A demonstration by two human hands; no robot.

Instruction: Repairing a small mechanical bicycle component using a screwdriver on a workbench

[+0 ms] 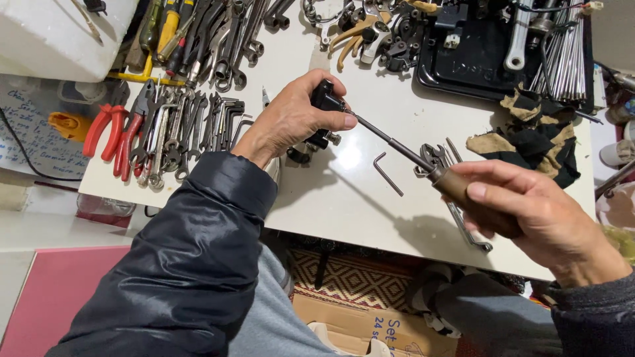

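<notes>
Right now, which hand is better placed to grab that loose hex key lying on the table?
Probably the right hand: it sits closer to the hex key, though it grips the screwdriver's brown handle. The left hand is clamped around the small black part.

A: How many hands appear, and what do they hold?
B: Two: the left hand (291, 116) holds one small black part (324, 99); the right hand (529, 211) holds one wooden-handled screwdriver (410, 155).
A: Loose items on the tabletop (344, 198)?
B: One hex key (385, 172), two red-handled pliers (112, 135), one black tray (476, 63), one crumpled rag (529, 135). The wrenches (198, 122) overlap too densely to count.
</notes>
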